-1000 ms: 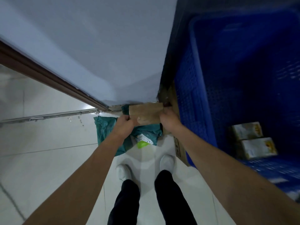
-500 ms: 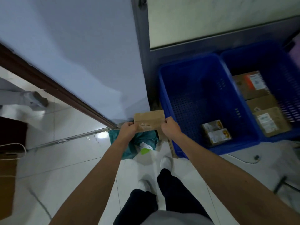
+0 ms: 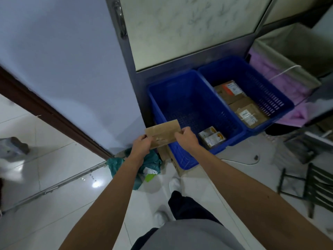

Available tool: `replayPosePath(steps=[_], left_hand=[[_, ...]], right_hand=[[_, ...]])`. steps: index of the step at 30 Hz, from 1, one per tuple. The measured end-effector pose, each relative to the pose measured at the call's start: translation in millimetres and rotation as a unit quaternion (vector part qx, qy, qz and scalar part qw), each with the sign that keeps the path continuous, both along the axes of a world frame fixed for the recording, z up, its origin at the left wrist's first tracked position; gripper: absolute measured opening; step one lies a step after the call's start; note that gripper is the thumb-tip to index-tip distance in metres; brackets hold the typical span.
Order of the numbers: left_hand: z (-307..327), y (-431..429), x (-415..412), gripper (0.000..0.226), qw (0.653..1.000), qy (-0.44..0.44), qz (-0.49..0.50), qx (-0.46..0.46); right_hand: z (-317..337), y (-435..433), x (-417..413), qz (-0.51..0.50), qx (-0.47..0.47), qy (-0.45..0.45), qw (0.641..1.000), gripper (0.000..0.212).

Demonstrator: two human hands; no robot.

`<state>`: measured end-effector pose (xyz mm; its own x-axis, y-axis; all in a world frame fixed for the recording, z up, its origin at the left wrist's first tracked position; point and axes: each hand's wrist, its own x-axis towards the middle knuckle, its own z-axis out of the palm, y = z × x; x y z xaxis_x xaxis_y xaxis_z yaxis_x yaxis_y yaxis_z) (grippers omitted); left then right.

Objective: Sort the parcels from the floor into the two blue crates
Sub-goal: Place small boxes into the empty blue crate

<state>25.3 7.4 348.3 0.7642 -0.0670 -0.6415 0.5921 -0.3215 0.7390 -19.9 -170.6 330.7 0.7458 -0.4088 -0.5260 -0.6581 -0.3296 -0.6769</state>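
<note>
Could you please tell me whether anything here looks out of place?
A crumpled green bag lies on the floor near the nearer crate, unsorted; the left hand and right hand hold a brown parcel.

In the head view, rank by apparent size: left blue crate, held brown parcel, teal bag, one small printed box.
1. left blue crate
2. teal bag and held brown parcel: too close to rank, as an arm partly hides the bag
3. small printed box

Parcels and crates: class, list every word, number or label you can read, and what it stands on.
No text is legible.
Held brown parcel: nothing readable.
Box labels in right crate: too blurred.
Small boxes in left crate: too small.
White label on teal bag: blurred.
</note>
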Motion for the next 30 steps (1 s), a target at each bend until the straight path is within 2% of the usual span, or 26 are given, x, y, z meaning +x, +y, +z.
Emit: replayPosePath(steps=[6,9,10,15,19,23,30], left_hand=[[6.3,-23.2,-14.8,0.035,0.998,-0.017,-0.056,-0.014],[13.8,-44.0,-19.9,0.014,0.997,-0.024,-0.067,-0.01],[17.4,-51.5,-21.5,0.014,0.998,-0.021,-0.061,-0.009],[17.4,-89.6,-23.0,0.041,0.999,-0.009,-0.052,-0.01],[11.4,-130.4,-29.3,0.04,0.999,-0.026,-0.042,-0.017],[7.0,-184.9,-33.1,0.025,1.0,-0.017,-0.017,-0.013],[8.2,-274.3,-40.6,0.025,1.0,-0.009,0.022,0.009]], right_hand=[[26.6,-26.4,-45.5,-0.037,-0.015,-0.029,0.999,0.034],[34.5,-46.9,-56.3,-0.061,-0.025,-0.053,0.996,0.057],[37.5,-53.7,-59.2,-0.061,-0.031,-0.057,0.996,0.063],[44.8,-95.0,-67.2,-0.038,-0.027,-0.081,0.996,0.068],[36.8,-141.9,-69.7,-0.03,-0.012,-0.078,0.996,0.071],[28.1,-200.1,-69.9,-0.029,0.008,-0.078,0.996,0.066],[11.3,-295.0,-62.4,-0.021,0.011,-0.068,0.997,0.046]])
